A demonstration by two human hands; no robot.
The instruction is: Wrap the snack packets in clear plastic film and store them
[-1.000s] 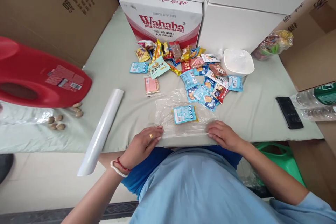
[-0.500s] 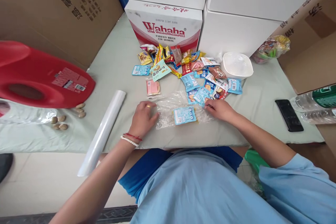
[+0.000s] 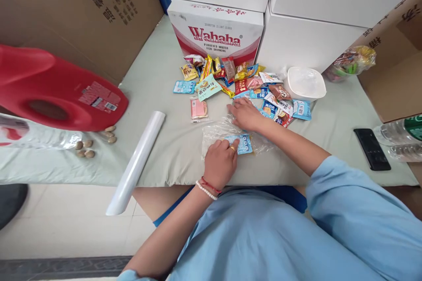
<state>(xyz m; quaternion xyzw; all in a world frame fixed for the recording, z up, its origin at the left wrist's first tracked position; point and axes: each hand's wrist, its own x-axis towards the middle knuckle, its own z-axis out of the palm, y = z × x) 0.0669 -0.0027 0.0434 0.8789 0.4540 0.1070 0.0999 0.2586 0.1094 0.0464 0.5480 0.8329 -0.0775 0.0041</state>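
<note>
A blue snack packet lies on a crumpled sheet of clear plastic film near the table's front edge. My left hand, a ring on one finger, has its bent fingers on the left end of this packet, covering part of it. Beyond the film, my right hand is stretched out palm down with its fingers apart, at the near side of the snack pile. It partly hides a light-blue packet there. A pink-labelled packet lies to the left of my right hand.
Several wrapped snacks, among them a pale green packet, lie before a Wahaha box. A white bowl stands right of them. A plastic roll, red jug and several brown nuts are leftward; a phone lies right.
My left hand has moved right, from the film's left edge onto the blue packet. My right hand has left the film's right side and moved up and left to the pile. The view has shifted slightly.
</note>
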